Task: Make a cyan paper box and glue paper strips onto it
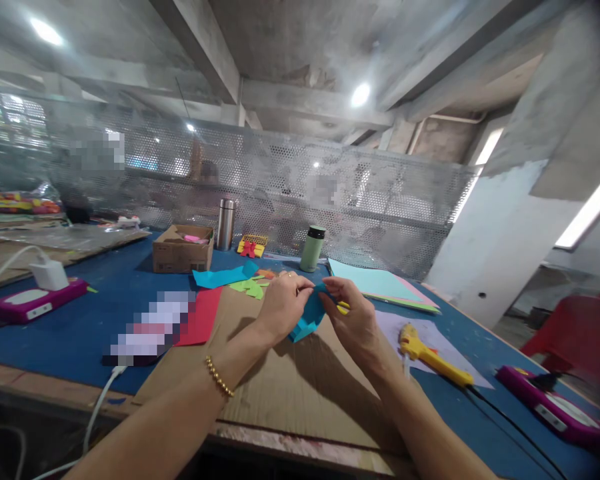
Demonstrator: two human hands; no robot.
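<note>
A folded piece of blue paper [307,320] is held up over a sheet of brown cardboard [285,407]. My left hand [284,303] pinches its upper edge from the left, thumb and forefinger together. From the other side my right hand [353,313] grips the same paper with bent fingers, close to the left fingertips. Part of the paper is hidden behind the fingers. Behind my left hand lie green paper scraps [250,287] and a strip of blue paper [225,275]. Red paper [200,317] sticks out at the cardboard's left edge.
On the right, a yellow glue gun [430,353] lies on purple paper [387,327], its cord running forward. Stacked coloured paper [375,280], a green bottle [313,250], a steel flask [225,225] and a cardboard box [180,250] stand behind. Purple power strips [555,403] flank both sides; a phone [153,327] charges left.
</note>
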